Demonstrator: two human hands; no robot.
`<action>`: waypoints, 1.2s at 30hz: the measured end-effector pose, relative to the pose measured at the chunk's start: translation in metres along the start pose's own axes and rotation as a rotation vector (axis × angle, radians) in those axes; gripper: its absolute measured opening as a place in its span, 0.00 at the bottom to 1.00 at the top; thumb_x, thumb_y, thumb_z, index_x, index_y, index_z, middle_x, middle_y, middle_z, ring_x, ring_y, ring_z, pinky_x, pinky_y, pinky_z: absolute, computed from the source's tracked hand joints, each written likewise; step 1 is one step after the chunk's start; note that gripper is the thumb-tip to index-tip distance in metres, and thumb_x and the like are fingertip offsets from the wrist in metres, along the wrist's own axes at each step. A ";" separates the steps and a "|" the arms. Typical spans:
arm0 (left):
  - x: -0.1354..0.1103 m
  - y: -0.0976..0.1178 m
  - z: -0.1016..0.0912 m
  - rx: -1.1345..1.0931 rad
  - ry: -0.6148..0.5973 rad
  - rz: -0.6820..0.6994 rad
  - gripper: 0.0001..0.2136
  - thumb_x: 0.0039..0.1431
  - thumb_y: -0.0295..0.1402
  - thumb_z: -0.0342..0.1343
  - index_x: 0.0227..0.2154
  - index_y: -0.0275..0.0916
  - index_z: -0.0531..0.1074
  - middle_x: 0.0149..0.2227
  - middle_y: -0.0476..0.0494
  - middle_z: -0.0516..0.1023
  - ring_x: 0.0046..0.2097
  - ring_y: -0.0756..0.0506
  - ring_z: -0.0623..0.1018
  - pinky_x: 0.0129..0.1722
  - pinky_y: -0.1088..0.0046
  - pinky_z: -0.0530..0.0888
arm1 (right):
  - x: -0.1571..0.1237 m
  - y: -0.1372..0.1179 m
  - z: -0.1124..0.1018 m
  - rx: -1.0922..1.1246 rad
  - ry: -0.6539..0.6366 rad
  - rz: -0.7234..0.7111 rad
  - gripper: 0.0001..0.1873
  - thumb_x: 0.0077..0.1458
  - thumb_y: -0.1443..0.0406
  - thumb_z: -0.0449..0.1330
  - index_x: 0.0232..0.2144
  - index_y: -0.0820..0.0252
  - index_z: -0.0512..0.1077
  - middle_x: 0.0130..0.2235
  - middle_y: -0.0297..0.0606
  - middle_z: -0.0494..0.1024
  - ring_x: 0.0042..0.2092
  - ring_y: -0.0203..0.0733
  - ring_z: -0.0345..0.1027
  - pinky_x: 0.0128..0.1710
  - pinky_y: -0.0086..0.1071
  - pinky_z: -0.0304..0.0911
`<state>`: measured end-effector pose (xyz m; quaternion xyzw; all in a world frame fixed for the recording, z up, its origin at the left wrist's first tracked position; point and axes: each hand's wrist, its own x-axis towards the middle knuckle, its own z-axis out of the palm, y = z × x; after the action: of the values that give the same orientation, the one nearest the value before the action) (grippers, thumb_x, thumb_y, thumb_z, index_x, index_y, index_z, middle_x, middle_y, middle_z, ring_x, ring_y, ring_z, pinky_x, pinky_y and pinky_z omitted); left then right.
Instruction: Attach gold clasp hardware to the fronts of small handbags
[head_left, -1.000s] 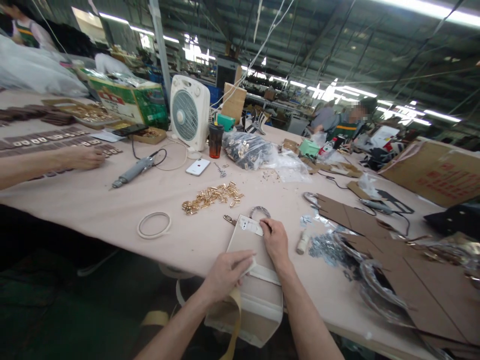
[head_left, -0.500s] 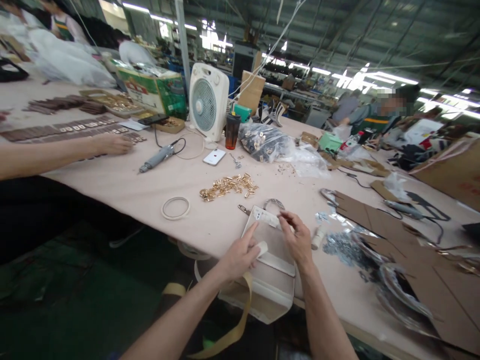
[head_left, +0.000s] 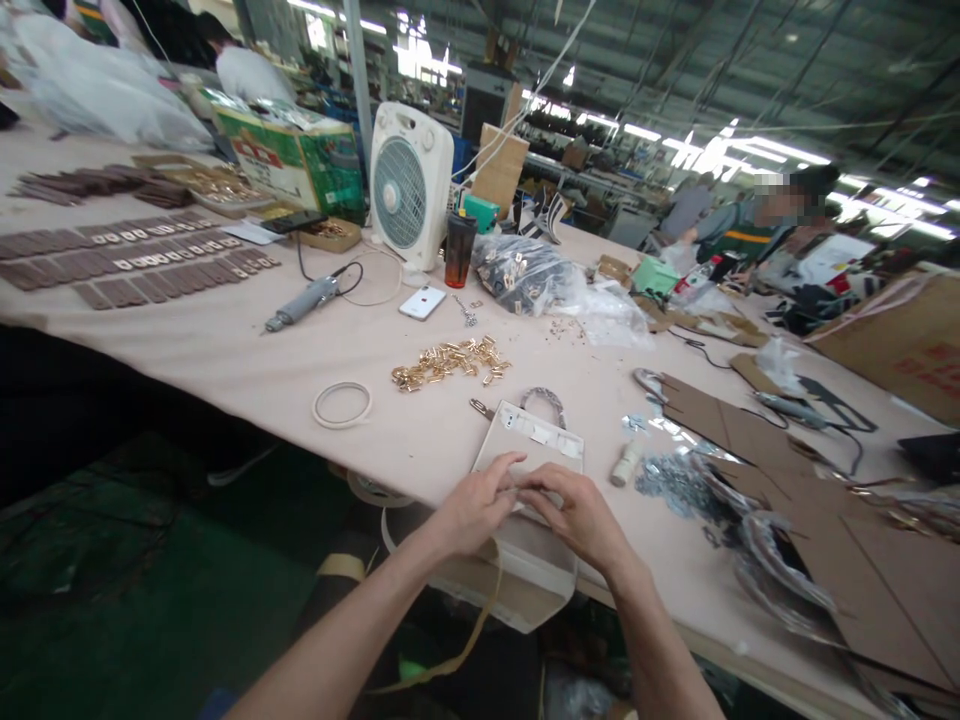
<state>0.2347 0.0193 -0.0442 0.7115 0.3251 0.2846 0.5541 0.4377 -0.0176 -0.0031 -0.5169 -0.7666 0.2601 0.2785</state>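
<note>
A pale handbag (head_left: 529, 590) lies across the table edge, its lower part overhanging. Its far panel (head_left: 559, 450) is flat on the table, with small white patches along the top. Beyond that panel arches a plastic-wrapped handle (head_left: 544, 397). My left hand (head_left: 476, 505) is over the bag's middle with fingers closed, the forefinger pointing forward. My right hand (head_left: 576, 508) meets it from the right, thumb and fingers pinched at the left fingertips. Whatever lies between them is too small or hidden to make out. A yellowish strap (head_left: 480, 625) hangs below my left hand.
Gold metal fittings (head_left: 450, 362) form a pile beyond the bag. A tape roll (head_left: 342, 404) lies left of it, a small pale bottle (head_left: 625, 464) right. Farther off are an electric screwdriver (head_left: 304, 303), a phone (head_left: 422, 302), a fan (head_left: 411, 190) and brown cardboard (head_left: 720, 420).
My right hand has come down from the bag's top panel to meet my left hand. The white piece seen at my left fingers is now hidden. Another person's arm at left has gone.
</note>
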 end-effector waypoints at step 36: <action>0.003 -0.009 0.001 -0.279 0.046 -0.153 0.11 0.63 0.42 0.56 0.34 0.38 0.72 0.24 0.52 0.74 0.24 0.49 0.77 0.24 0.77 0.70 | 0.097 0.070 0.036 0.225 0.442 0.257 0.15 0.56 0.52 0.63 0.32 0.57 0.81 0.60 0.49 0.74 0.63 0.56 0.65 0.67 0.52 0.51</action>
<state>0.2358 0.0223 -0.0535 0.5944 0.3481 0.3001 0.6599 0.4281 0.0923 -0.0616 -0.6200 -0.5818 0.2577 0.4591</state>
